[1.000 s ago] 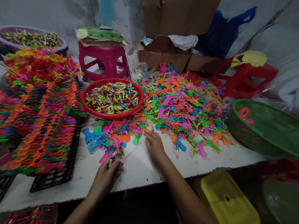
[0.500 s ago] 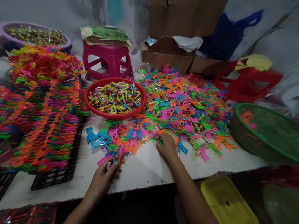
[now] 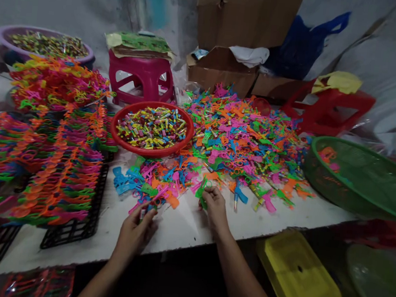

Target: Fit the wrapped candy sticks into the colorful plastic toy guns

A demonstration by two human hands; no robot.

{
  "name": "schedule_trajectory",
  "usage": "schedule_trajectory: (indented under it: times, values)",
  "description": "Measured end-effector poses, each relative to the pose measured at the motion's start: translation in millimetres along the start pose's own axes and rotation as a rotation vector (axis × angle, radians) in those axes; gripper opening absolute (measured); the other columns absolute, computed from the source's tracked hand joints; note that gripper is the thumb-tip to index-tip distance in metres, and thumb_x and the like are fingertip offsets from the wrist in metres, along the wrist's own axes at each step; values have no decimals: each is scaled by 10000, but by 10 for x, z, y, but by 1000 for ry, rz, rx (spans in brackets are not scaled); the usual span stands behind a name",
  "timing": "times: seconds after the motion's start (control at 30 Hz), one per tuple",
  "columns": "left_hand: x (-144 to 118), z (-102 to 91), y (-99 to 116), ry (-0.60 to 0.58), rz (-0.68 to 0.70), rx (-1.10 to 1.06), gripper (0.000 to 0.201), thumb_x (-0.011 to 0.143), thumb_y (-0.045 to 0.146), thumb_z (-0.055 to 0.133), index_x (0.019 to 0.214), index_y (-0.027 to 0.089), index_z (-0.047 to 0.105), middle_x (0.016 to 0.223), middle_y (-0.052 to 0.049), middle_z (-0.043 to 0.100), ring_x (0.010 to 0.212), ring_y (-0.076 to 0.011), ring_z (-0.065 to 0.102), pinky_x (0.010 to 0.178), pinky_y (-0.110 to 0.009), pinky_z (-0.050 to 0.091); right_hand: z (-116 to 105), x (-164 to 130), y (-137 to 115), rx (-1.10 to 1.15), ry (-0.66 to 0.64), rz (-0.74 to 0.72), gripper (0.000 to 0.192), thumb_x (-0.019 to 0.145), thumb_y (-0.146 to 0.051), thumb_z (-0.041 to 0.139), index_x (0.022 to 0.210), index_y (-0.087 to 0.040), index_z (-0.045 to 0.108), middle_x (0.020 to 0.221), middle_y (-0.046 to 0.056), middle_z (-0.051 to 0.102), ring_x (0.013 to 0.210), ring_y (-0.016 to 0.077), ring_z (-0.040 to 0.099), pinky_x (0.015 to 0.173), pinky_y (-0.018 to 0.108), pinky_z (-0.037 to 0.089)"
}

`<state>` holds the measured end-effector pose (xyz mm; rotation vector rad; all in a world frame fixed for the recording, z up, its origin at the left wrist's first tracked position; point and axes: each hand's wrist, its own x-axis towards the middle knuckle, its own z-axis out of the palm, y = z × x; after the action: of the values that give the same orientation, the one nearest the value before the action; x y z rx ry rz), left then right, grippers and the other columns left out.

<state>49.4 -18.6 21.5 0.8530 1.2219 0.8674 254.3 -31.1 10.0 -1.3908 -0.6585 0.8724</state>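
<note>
In the head view, a green plastic piece (image 3: 200, 189) is pinched in the right hand (image 3: 215, 208) above the white table (image 3: 179, 231), while a small white-marked piece (image 3: 142, 214) is gripped by the left hand (image 3: 135, 229). If the right pinch were loosened, the green piece could be dropped and lost among the similar loose pieces (image 3: 244, 139); those crowding the left fingertips could be snagged or knocked aside.

I could see a bright-green plastic piece (image 3: 200, 189) slanting from the right fingers (image 3: 211, 195), back from the tabletop's (image 3: 179, 233) front edge; nearer that edge, a small whitish piece (image 3: 142, 214), mostly hidden, showed between the left fingers (image 3: 148, 219).
</note>
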Motion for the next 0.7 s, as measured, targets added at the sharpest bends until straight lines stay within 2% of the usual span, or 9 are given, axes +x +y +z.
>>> schedule_trajectory:
  times: [0.13, 0.27, 0.43, 0.57, 0.7]
  values:
    - [-92, 134, 88, -185, 35, 116, 515, 661, 436, 622, 1074, 144, 525, 593, 24, 581, 355, -38, 406, 333, -151, 268, 216, -274, -98, 206, -185, 107, 181, 706, -289, 528, 767, -221, 372, 511, -100, 468, 328, 60, 403, 287, 147, 277]
    - [-152, 212, 157, -285, 53, 160, 481, 679, 416, 613, 1053, 123, 536, 601, 17, 571, 346, -35, 391, 328, -160, 237, 384, -456, -169, 224, -252, 96, 179, 748, -303, 498, 787, -226, 341, 506, -101, 480, 315, 43, 365, 296, 132, 254]
    - [-180, 175, 127, -287, 60, 126, 466, 682, 420, 610, 1042, 131, 544, 735, -17, 604, 367, -34, 423, 357, -174, 272, 489, -553, -160, 171, -242, -4, 206, 773, -352, 491, 809, -225, 332, 530, -88, 461, 374, 42, 351, 342, 132, 259]
    - [-180, 137, 114, -296, 67, 137, 460, 703, 417, 587, 1055, 124, 540, 702, -6, 595, 357, -31, 396, 360, -176, 279, 503, -592, -144, 135, -255, -60, 202, 795, -355, 477, 835, -230, 324, 568, -77, 459, 395, 47, 343, 365, 149, 256]
    - [-186, 141, 145, -238, 156, 210, 413, 694, 383, 604, 1018, 128, 578, 666, 20, 553, 388, -41, 405, 391, -183, 327, 500, -645, -110, 76, -225, -110, 159, 816, -329, 461, 862, -233, 342, 614, -63, 449, 443, 59, 373, 402, 165, 284]
